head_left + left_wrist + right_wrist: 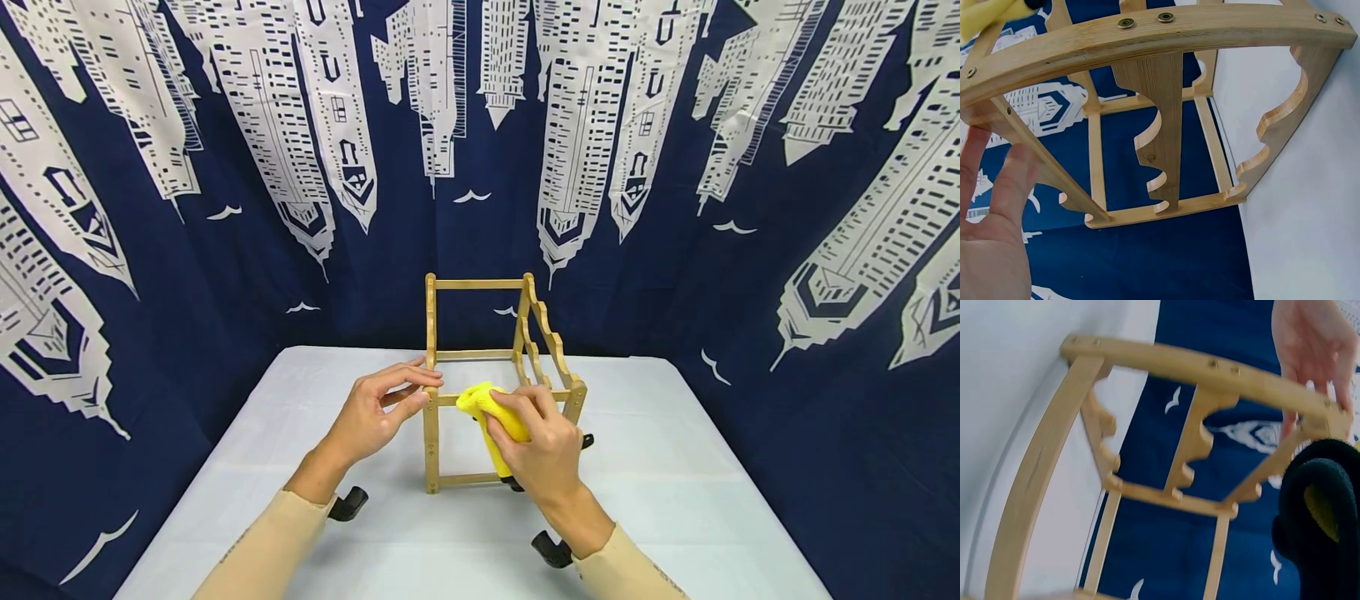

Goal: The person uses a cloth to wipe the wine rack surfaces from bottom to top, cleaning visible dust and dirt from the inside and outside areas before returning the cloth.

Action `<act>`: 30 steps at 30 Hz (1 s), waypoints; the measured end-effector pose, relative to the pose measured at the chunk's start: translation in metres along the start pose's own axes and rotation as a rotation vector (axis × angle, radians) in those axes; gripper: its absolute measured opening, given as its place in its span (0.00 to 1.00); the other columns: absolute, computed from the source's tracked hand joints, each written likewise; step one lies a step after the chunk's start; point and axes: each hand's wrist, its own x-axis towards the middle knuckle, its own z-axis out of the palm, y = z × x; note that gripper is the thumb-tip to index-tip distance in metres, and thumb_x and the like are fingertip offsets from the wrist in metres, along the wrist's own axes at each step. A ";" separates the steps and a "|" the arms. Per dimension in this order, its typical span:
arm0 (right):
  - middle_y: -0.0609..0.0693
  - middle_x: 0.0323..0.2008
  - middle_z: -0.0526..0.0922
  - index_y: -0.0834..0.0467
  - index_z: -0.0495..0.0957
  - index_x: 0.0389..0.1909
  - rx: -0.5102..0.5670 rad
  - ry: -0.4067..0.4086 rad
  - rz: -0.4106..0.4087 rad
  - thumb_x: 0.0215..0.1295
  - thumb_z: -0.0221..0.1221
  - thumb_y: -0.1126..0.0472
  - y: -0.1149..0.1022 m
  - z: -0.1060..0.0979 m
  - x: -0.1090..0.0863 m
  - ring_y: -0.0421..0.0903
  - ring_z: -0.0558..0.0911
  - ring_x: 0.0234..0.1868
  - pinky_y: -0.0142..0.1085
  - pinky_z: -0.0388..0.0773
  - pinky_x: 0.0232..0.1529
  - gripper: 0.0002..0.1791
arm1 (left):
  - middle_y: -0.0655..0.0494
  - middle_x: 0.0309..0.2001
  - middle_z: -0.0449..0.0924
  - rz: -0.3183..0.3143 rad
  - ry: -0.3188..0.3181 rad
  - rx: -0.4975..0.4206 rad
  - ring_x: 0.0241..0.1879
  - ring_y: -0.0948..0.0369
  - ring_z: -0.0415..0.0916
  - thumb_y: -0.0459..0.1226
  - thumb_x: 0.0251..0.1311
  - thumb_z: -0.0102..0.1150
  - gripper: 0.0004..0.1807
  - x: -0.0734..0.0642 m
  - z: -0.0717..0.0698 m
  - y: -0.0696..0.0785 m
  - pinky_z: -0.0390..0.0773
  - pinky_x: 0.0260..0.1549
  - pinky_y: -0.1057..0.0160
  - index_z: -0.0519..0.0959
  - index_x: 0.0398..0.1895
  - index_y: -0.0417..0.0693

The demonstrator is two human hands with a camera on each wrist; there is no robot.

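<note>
A pale wooden rack (431, 442) with wavy-notched side rails stands on the table. My left hand (378, 412) is at the rack's near left corner, its extended fingertips touching the wood. In the left wrist view, the left hand's fingers (1007, 194) look straight beside that corner. My right hand (543, 442) grips a yellow knit work glove (495, 442) with black parts, held at the rack's near top bar. The right wrist view shows the glove's dark, rounded part (1329, 519) close up, with yellow showing inside it. Most of the glove is hidden behind the right hand.
The rack stands on a white-covered table (660, 467). A navy curtain (420, 233) printed with white buildings and birds hangs behind and at both sides. Small metal screw heads (1166, 17) show along the rack's bar.
</note>
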 end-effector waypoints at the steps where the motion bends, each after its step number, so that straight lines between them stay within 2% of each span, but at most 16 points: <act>1: 0.53 0.42 0.89 0.53 0.94 0.50 -0.001 0.003 0.011 0.52 0.88 0.67 0.003 -0.004 -0.001 0.52 0.94 0.32 0.46 0.97 0.32 0.24 | 0.49 0.64 0.95 0.002 0.001 0.003 0.83 0.36 0.77 0.30 0.81 0.71 0.12 0.000 0.000 0.000 0.90 0.71 0.53 0.93 0.60 0.48; 3: 0.54 0.42 0.89 0.54 0.95 0.50 -0.014 0.010 0.028 0.52 0.87 0.67 0.010 -0.013 -0.002 0.54 0.95 0.33 0.48 0.98 0.35 0.23 | 0.49 0.63 0.95 0.003 -0.001 -0.009 0.81 0.40 0.80 0.29 0.80 0.71 0.12 0.000 -0.001 0.000 0.91 0.71 0.55 0.93 0.59 0.48; 8: 0.56 0.43 0.90 0.55 0.95 0.50 -0.085 0.024 0.050 0.54 0.86 0.66 0.029 -0.036 -0.005 0.55 0.96 0.36 0.51 0.98 0.36 0.21 | 0.43 0.63 0.94 0.023 -0.014 -0.071 0.77 0.66 0.83 0.26 0.80 0.70 0.12 0.000 -0.002 -0.001 0.90 0.69 0.62 0.92 0.59 0.45; 15: 0.57 0.42 0.89 0.56 0.95 0.50 -0.183 0.047 0.064 0.55 0.84 0.63 0.047 -0.060 -0.009 0.54 0.95 0.34 0.52 0.96 0.31 0.20 | 0.40 0.63 0.92 0.035 -0.023 -0.079 0.75 0.58 0.86 0.26 0.80 0.69 0.12 0.002 0.000 -0.001 0.91 0.68 0.63 0.92 0.59 0.43; 18: 0.57 0.42 0.89 0.55 0.96 0.51 -0.187 0.048 0.073 0.56 0.83 0.63 0.050 -0.063 -0.008 0.52 0.95 0.34 0.49 0.97 0.32 0.20 | 0.42 0.63 0.93 0.025 -0.023 -0.063 0.74 0.60 0.86 0.26 0.79 0.70 0.11 0.003 0.001 0.000 0.91 0.67 0.61 0.92 0.58 0.44; 22: 0.56 0.42 0.90 0.55 0.96 0.51 -0.164 0.042 0.082 0.56 0.83 0.64 0.045 -0.059 -0.007 0.52 0.95 0.35 0.43 0.98 0.35 0.20 | 0.48 0.64 0.93 -0.006 -0.027 -0.029 0.74 0.58 0.86 0.27 0.76 0.75 0.12 0.003 0.002 0.000 0.92 0.67 0.57 0.92 0.58 0.46; 25: 0.56 0.42 0.89 0.56 0.95 0.51 -0.129 0.033 0.066 0.55 0.84 0.65 0.038 -0.052 -0.005 0.52 0.95 0.35 0.44 0.98 0.35 0.21 | 0.48 0.63 0.93 -0.005 -0.030 -0.017 0.72 0.54 0.87 0.28 0.74 0.78 0.13 0.004 0.002 -0.001 0.93 0.67 0.55 0.92 0.57 0.48; 30: 0.54 0.41 0.89 0.56 0.95 0.50 -0.055 -0.004 0.013 0.55 0.84 0.64 0.020 -0.030 0.001 0.51 0.94 0.33 0.46 0.98 0.32 0.20 | 0.43 0.62 0.92 0.010 -0.021 -0.059 0.71 0.62 0.87 0.25 0.73 0.77 0.14 0.002 0.000 -0.001 0.93 0.65 0.58 0.93 0.57 0.45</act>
